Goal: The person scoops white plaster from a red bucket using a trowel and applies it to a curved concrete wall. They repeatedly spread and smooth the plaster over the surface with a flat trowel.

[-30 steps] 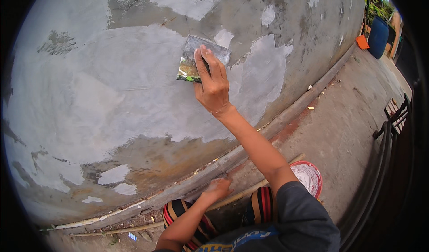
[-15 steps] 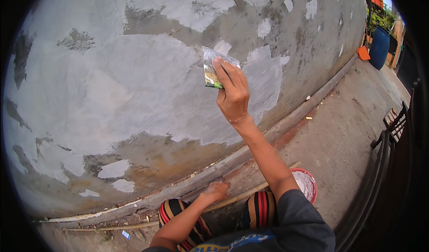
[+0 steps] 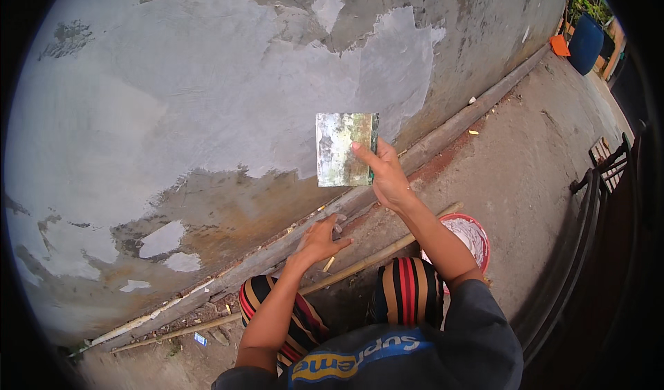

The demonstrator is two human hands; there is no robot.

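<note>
Fingers (image 3: 365,155) of the right hand (image 3: 391,181) are gripping a flat, square scraper (image 3: 337,151) by its right edge, the thumb pressing on its smeared face and the other fingers wrapping behind, mostly hidden. The scraper is standing nearly upright in the middle of the view, in front of the lower wall (image 3: 242,99), its broad face turning toward the wearer; whether any edge is touching the wall is hard to tell. Pale grey patches are covering much of the wall, with darker, brownish bare areas showing below.

Lower down, the left hand (image 3: 317,242) is hovering near the ledge (image 3: 408,165) at the wall's foot, its fingers spreading loosely open and the thumb pointing away to the right. Just beyond the knees, a long pole (image 3: 353,269) is lying along the ground. A red bucket (image 3: 487,253) of white paste (image 3: 469,236) is sitting beside the right forearm, which is partly covering it. Farther off, a blue barrel (image 3: 586,43) is standing near an orange object (image 3: 559,45).
</note>
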